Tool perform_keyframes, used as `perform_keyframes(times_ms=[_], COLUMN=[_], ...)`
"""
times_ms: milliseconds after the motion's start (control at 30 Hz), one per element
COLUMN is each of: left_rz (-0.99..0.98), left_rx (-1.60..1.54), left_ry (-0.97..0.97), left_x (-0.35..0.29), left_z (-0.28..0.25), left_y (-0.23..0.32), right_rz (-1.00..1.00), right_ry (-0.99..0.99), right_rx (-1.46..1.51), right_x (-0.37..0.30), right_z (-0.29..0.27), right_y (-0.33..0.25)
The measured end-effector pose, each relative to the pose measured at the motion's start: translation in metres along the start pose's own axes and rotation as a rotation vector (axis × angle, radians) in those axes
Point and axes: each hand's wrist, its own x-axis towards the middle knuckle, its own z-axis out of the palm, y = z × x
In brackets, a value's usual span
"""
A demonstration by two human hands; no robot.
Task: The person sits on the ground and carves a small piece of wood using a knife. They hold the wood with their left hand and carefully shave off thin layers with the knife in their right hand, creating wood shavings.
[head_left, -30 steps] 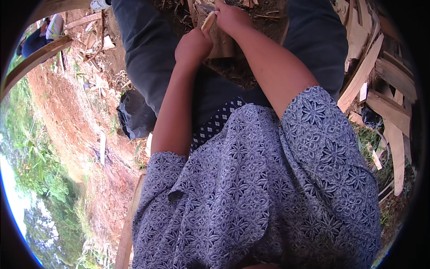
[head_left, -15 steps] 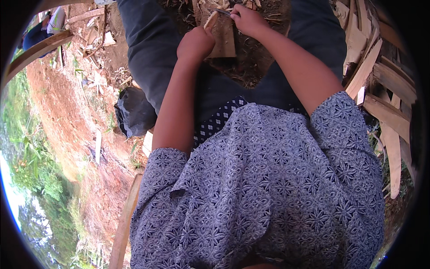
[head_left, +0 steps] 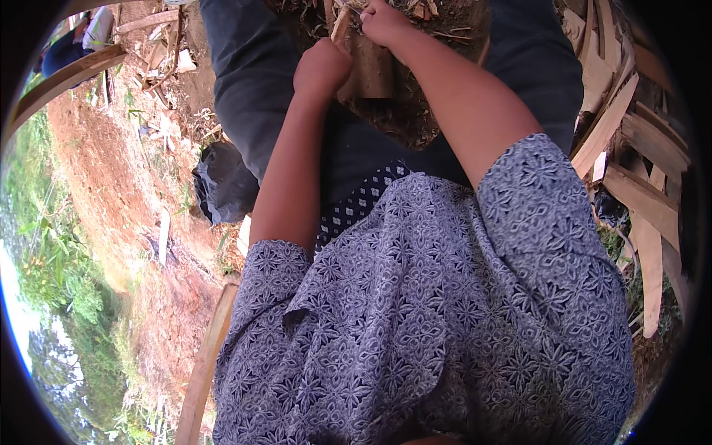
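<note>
My left hand [head_left: 324,68] is closed round the near end of a slim, pale wooden piece [head_left: 340,25], which points away from me. Just right of that piece, my right hand [head_left: 384,22] is closed on a knife, its thin blade [head_left: 357,9] barely showing beside the wood. The knife's handle is hidden in my fingers. Below both hands, between my legs, lies a wooden block [head_left: 374,74] with a flat near end. The far part of the work is cut off by the upper edge.
Split wood pieces [head_left: 644,185] are heaped along the right. A black plastic bag [head_left: 222,183] lies beside my left leg. Curved wooden strips [head_left: 63,85] and chips lie on reddish ground at the left. Another person [head_left: 70,48], partly seen, is at the far upper left.
My right hand with the knife has moved left and slightly away, closer to the wooden piece. My left hand stays nearly in place; the wooden piece now points more straight ahead.
</note>
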Motion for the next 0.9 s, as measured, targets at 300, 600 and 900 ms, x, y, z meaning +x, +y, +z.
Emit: perform_keyframes(times_ms=[300, 600, 900], left_rz=[0.028, 0.051, 0.029], left_rx=[0.045, 0.059, 0.163], left_ry=[-0.089, -0.105, -0.115], left_x=[-0.009, -0.012, -0.032], left_z=[-0.004, -0.006, -0.014], left_y=[0.001, -0.001, 0.018], right_rz=[-0.201, -0.126, -0.088], right_ry=[-0.012, 0.152, -0.039], right_rx=[-0.227, -0.346, 0.054], right_x=[-0.02, -0.039, -0.027], right_z=[-0.018, -0.002, -0.024], right_y=[0.04, 0.021, 0.039])
